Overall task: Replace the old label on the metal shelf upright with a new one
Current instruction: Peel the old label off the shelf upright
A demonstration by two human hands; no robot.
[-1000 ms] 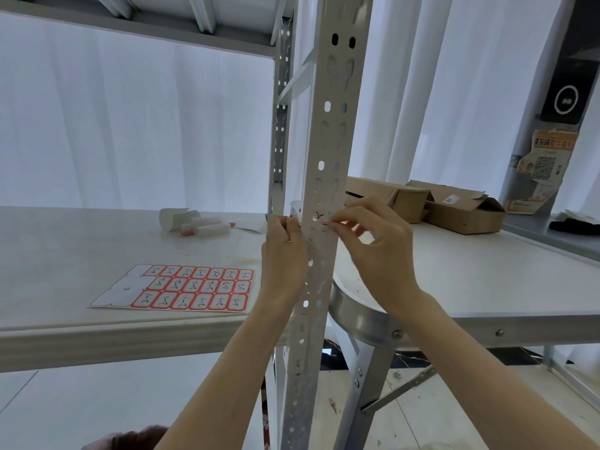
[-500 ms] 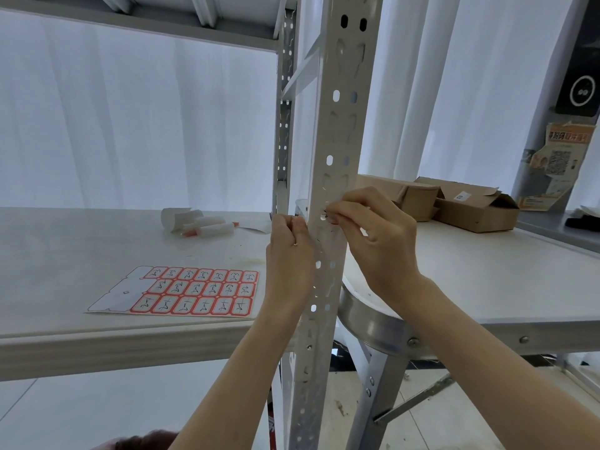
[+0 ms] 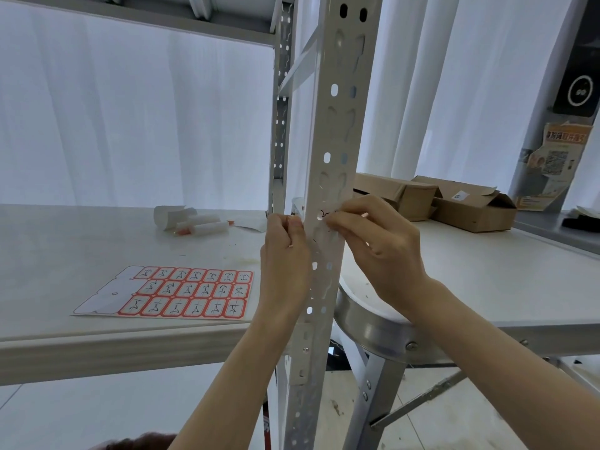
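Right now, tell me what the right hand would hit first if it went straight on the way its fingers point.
The label on the metal upright: the right hand points left, fingertips pinching it there. Depth beyond is unclear.

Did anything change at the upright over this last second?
The right hand slid its fingertips left over the label, hiding its writing, then drew back; the writing shows again. The left hand still pinches the left edge of the upright. Label sheet and cardboard boxes unmoved.
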